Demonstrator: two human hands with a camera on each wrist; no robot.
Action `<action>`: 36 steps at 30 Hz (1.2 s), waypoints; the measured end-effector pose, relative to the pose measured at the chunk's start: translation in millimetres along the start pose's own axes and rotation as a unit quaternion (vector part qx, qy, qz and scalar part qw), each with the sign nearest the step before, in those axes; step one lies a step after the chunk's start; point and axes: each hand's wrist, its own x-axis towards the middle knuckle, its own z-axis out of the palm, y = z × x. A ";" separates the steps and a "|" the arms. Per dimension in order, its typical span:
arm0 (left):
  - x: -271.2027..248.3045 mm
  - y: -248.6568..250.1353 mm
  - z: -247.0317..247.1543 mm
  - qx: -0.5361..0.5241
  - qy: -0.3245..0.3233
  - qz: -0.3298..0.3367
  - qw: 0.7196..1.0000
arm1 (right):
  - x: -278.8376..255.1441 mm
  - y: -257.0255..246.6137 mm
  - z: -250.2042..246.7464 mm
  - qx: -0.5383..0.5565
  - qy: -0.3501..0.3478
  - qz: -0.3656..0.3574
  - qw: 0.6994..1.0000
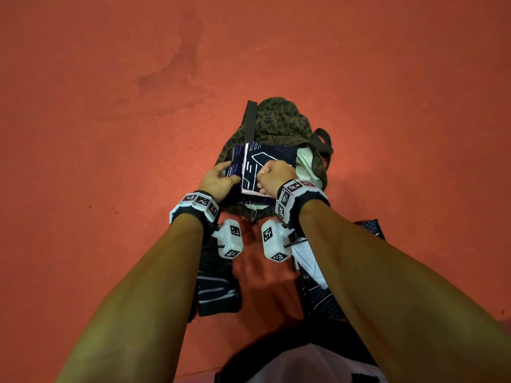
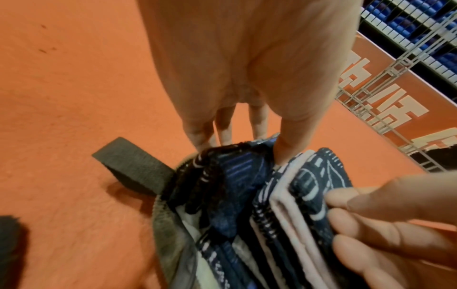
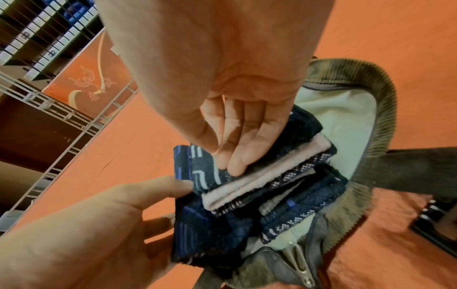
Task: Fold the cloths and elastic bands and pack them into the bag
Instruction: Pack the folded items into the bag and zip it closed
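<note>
Gripping folded cloths (image 1: 269,167) over the bag (image 1: 276,120), both hands; pale lining (image 3: 341,121) plain only from right wrist.

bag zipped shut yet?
No: in the right wrist view the bag gapes open, pale lining showing, with folded cloths standing in its mouth.

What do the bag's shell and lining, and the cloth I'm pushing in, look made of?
Bag shell: ribbed like corduroy, matte brown with darker blotches. Lining: smooth pale woven fabric, maybe cotton. Folded cloth: navy knit-looking textile with white woven pattern, pale reverse; fibre unclear.
</note>
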 end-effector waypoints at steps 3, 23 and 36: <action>15.6 -11.4 3.3 -0.030 -0.021 -0.014 0.999 | 1.1 2.0 -0.9 -0.004 0.009 0.000 1.000; 12.9 -6.7 -16.4 0.144 0.031 0.006 0.989 | 3.1 -38.1 11.0 -0.008 -0.048 -0.117 0.992; 28.8 -23.2 -14.2 0.113 0.040 -0.003 0.993 | 10.1 -38.1 21.3 -0.195 -0.080 -0.135 0.968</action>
